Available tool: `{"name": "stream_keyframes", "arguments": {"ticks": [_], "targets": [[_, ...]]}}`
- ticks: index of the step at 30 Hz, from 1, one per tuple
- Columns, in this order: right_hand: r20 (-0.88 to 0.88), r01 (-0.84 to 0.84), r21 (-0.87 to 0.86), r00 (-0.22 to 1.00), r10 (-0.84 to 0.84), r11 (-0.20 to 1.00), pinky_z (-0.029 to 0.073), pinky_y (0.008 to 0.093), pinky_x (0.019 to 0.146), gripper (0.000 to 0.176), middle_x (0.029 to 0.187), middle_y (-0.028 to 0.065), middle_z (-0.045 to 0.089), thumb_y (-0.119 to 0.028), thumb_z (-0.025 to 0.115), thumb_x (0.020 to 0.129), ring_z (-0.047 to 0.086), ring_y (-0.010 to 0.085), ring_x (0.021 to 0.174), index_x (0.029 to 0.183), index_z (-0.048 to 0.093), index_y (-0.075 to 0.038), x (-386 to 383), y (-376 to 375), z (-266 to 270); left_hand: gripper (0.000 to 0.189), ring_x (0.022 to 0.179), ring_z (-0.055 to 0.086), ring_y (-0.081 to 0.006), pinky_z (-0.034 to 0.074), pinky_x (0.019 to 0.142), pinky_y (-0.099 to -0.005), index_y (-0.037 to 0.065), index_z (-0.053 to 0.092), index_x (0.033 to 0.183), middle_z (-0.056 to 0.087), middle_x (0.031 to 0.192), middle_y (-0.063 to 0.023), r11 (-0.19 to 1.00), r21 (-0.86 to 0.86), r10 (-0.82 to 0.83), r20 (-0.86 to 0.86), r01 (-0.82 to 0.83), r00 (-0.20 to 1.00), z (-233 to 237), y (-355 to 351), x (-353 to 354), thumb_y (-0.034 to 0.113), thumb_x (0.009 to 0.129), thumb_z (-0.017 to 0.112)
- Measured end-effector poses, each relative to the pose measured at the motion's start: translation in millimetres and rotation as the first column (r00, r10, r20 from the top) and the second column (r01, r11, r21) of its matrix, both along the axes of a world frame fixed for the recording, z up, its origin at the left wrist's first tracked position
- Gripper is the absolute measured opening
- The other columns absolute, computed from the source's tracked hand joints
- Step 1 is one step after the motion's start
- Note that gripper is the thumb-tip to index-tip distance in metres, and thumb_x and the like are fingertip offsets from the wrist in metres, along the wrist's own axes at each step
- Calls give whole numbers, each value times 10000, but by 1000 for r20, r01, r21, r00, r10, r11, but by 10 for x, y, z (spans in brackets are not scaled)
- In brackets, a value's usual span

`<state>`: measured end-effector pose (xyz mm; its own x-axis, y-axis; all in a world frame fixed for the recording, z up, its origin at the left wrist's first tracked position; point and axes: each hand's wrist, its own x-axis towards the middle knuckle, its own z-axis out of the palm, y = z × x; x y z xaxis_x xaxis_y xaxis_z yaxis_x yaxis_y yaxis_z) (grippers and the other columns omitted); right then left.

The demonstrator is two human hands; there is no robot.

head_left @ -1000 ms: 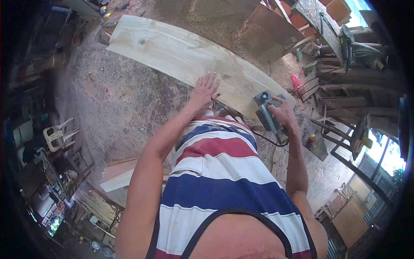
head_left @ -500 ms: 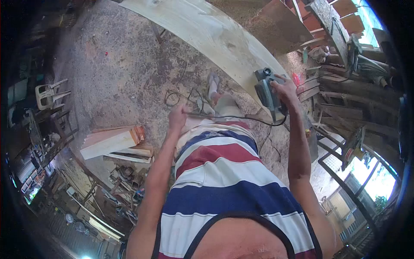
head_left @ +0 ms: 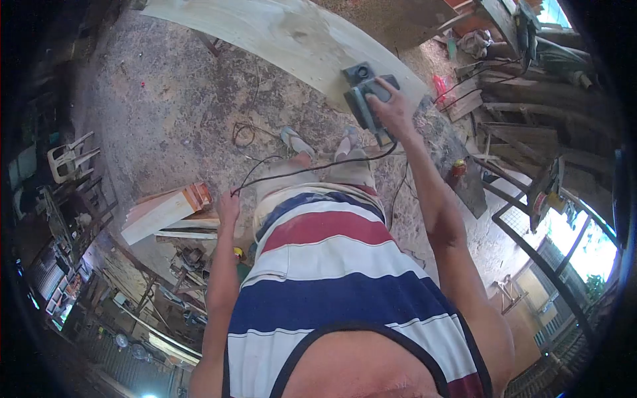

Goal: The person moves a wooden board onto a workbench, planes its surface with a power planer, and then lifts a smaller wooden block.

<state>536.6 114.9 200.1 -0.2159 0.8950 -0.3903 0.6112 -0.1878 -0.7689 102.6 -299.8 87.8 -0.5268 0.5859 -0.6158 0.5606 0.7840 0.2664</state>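
My right hand is wrapped round the handle of a dark teal corded power tool, which looks like a belt sander. The tool rests on the right end of a long, wide pale board, close to its near edge. From its rear, a black power cord runs across in front of my thighs to my left hand. That hand is closed on the cord, low at my left side. The underside of the tool is hidden.
Loose cord lies coiled on the floor left of my feet. Cut wood pieces are stacked at the left, with a plastic chair beyond. Timber and a red plastic bag lie at the right. A dark panel stands near my right arm.
The sander has moved left and slightly toward the far side along the board. My left hand has shifted left and lower, holding the cord. Both feet now show, and the view has shifted.
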Motion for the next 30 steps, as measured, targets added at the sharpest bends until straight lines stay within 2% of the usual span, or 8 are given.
{"name": "stream_keyframes", "arguments": {"ticks": [3, 6, 9, 12, 14, 18, 22, 30], "targets": [[-57, -170, 209, 981, 185, 963, 592, 399, 910, 568, 1163, 264, 777, -219, 793, 941, 785, 363, 1030, 1474, 646, -88, 386, -328, -380, 301, 1032, 728, -472, 551, 876, -556, 121, 796, 1154, 759, 1034, -256, 996, 38, -83, -64, 86, 994, -20, 27, 204, 264, 1001, 579], [-119, -193, 122, 971, 207, 974, 593, 419, 955, 543, 1204, 279, 758, -208, 796, 937, 749, 427, 1138, 1450, 653, -100, 858, -734, -230, 322, 1052, 725, -466, 543, 885, -554, 97, 782, 1176, 752, 1046, -266, 992, 29, -124, 2, 124, 992, 321, 335, 623, 276, 1003, 577], [-45, -243, 93, 968, 248, 965, 604, 428, 955, 569, 1230, 237, 769, -187, 792, 940, 757, 410, 1141, 1484, 631, -144, 1506, -1089, -143, 328, 1049, 727, -457, 546, 883, -537, 104, 773, 1216, 755, 1067, -264, 985, -113, -115, 121, 129, 986, 355, 524, 941, 270, 994, 596], [-14, -274, 64, 961, 276, 960, 612, 443, 943, 601, 1237, 222, 774, -183, 792, 938, 759, 406, 1136, 1511, 611, -180, 1970, -1204, -164, 327, 982, 734, -444, 547, 839, -528, 75, 770, 1197, 751, 1032, -271, 991, 62, -124, 97, 118, 987, -166, 256, 1152, 252, 985, 596], [-17, -298, 56, 954, 299, 953, 615, 454, 936, 617, 1230, 226, 774, -184, 794, 934, 759, 411, 1125, 1520, 602, -194, 1995, -1125, -220, 329, 971, 731, -444, 544, 830, -530, 50, 779, 1150, 748, 1038, -283, 996, 48, -83, 81, 79, 993, 12, 424, 1265, 280, 985, 609], [-13, -369, -18, 929, 369, 929, 608, 455, 964, 619, 1244, 255, 762, -166, 791, 930, 747, 427, 1142, 1520, 605, -183, 1488, -683, -121, 363, 894, 744, -413, 545, 798, -530, 21, 794, 1059, 744, 960, -293, 992, -94, 93, 73, -86, 993, 311, 611, 1484, 329, 998, 612], [-11, -427, 97, 903, 430, 899, 611, 513, 888, 605, 1108, 248, 782, -232, 783, 933, 753, 462, 1005, 1506, 595, -186, 733, -311, -193, 396, 669, 714, -282, 539, 646, -481, 45, 822, 1109, 696, 701, -204, 962, 256, 102, -29, -91, 994, -428, -61, 1379, 351, 1013, 589], [30, -463, 101, 886, 463, 880, 601, 498, 888, 547, 1039, 267, 788, -272, 785, 932, 762, 456, 1018, 1455, 665, -167, -1851, 714, -242, 501, 566, 686, -215, 544, 568, -373, 47, 812, 1182, 725, 699, -140, 760, 25, 622, 258, -649, 739, -69, 261, 1545, 430, 1115, 496]]}}
